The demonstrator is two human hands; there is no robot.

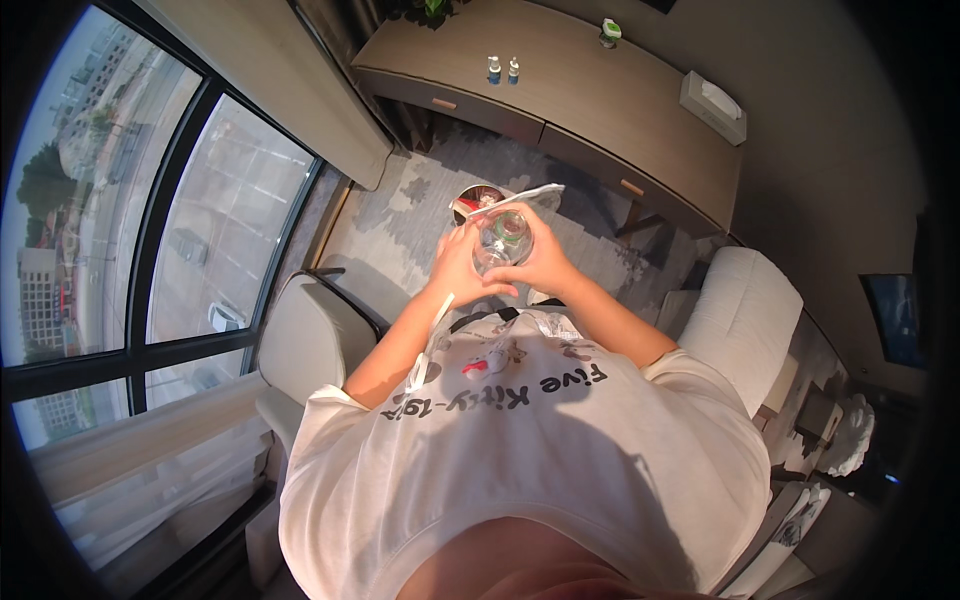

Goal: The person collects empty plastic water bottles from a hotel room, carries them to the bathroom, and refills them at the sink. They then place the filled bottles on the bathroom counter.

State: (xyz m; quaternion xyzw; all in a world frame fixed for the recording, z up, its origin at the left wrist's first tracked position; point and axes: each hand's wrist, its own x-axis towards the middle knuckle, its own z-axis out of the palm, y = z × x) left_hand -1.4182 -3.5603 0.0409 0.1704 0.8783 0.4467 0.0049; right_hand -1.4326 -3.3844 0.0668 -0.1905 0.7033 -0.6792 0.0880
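Note:
My left hand (456, 268) and my right hand (549, 261) close around a clear, see-through bottle or jar (501, 251) from both sides, in front of my chest. A green ring shows inside its outline; whether it is glass or plastic I cannot tell. Just beyond my fingers runs a thin white strip (529, 195) with translucent material along it, perhaps the edge of a plastic bag. What holds that strip is hidden. A narrow white band (442, 313) hangs by my left wrist. Behind the hands, a round container (460, 214) with red and white things inside is partly covered.
Ahead stands a wooden desk (570, 97) with two small pump bottles (503, 70), a small green-and-white container (610, 33) and a tissue box (709, 112). A pale chair (304, 330) is at left by the window; a white padded seat (742, 322) is at right.

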